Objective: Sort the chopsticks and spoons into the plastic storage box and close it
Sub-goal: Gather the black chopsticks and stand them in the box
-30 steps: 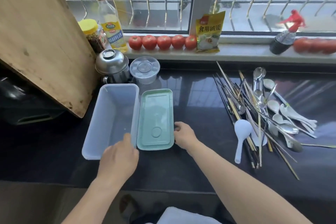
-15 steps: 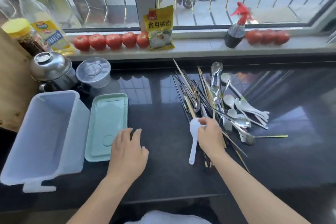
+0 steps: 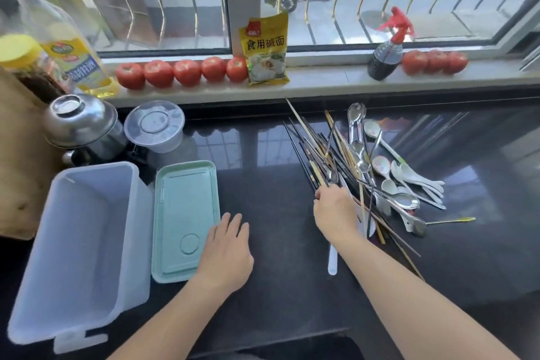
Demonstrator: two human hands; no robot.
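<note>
A translucent plastic storage box [image 3: 87, 242] stands open at the left of the dark counter, with nothing in it. Its pale green lid [image 3: 187, 219] lies flat beside it. My left hand [image 3: 225, 251] rests flat on the counter, fingers straight, touching the lid's right edge. A tangled pile of chopsticks [image 3: 318, 152] and metal and white spoons [image 3: 409, 184] lies to the right. My right hand [image 3: 336, 210] lies on the pile's near left end, its fingertips among the chopsticks; whether it grips any is unclear. A white spoon's handle [image 3: 332, 260] sticks out under that wrist.
A steel pot [image 3: 81, 123] and a lidded plastic tub [image 3: 155, 126] stand behind the box. A wooden board [image 3: 17, 178] leans at the far left. The sill holds tomatoes [image 3: 181, 71], a yellow packet [image 3: 266, 50], an oil bottle [image 3: 73, 52] and a spray bottle [image 3: 385, 52].
My right hand left the lid, went right to the pile, touched the white spoon, then moved up onto the chopsticks. My left hand moved from the box to the lid's right edge.
</note>
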